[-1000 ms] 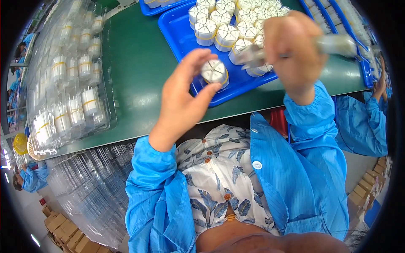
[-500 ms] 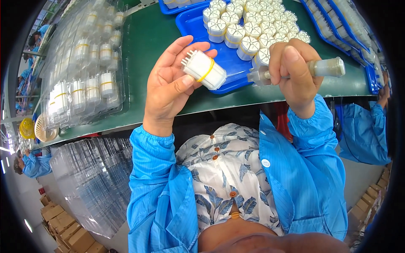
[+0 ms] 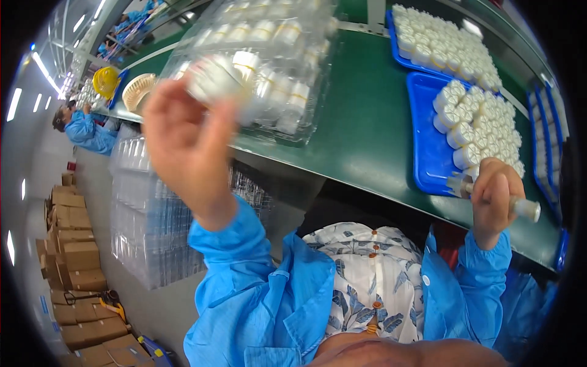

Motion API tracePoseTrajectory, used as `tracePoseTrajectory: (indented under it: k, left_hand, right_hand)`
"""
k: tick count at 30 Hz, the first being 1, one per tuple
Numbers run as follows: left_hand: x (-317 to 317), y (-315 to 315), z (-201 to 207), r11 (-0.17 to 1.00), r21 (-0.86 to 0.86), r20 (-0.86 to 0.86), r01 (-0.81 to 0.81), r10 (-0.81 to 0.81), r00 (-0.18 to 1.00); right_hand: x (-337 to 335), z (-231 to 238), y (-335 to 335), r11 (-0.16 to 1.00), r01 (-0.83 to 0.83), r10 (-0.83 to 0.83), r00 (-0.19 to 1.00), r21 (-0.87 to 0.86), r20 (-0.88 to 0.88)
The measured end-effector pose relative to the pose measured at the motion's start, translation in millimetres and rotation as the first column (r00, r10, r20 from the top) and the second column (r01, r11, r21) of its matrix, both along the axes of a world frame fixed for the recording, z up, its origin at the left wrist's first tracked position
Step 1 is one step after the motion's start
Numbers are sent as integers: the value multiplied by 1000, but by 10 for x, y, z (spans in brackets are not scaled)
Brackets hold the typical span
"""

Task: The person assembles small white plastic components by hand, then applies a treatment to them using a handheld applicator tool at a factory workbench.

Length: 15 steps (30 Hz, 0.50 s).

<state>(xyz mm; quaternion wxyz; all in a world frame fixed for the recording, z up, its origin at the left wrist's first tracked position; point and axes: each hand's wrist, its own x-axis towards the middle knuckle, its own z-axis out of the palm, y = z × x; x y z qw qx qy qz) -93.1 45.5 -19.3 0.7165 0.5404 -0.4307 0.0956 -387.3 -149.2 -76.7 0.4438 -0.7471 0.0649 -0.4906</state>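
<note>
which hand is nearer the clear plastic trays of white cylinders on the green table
Left. The left hand shows in front of the clear plastic trays; the right hand is well to their right, by the nearest blue plastic tray.

Front tray [image 3: 428, 156] as landmark, on table [image 3: 361, 116]. Noted inside it: cylinders [image 3: 478, 125], massed toward right side. Behind it: back tray [image 3: 392, 44], also filled. Right of it: side trays [image 3: 549, 189]. Left of it, on table: filled packs [image 3: 316, 110]; farther left: basket [image 3: 138, 90]. Left of it, below table height: stacked packaging [image 3: 147, 226]; beyond, on floor: cartons [image 3: 79, 257].
</note>
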Motion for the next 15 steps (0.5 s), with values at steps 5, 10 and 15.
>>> tracePoseTrajectory:
  k: [5, 10, 15]
  left_hand:
    - [1238, 191, 210, 752, 347, 388, -561, 429, 816]
    - [1392, 48, 139, 627, 471, 527, -620, 363, 768]
    - [240, -352, 40, 867, 55, 496, -495, 406, 767]
  right_hand:
    - [133, 11, 81, 998, -10, 8, 999, -54, -53]
    - [83, 16, 34, 998, 53, -56, 997, -43, -59]
    - [-103, 21, -105, 986, 165, -165, 986, 31, -2]
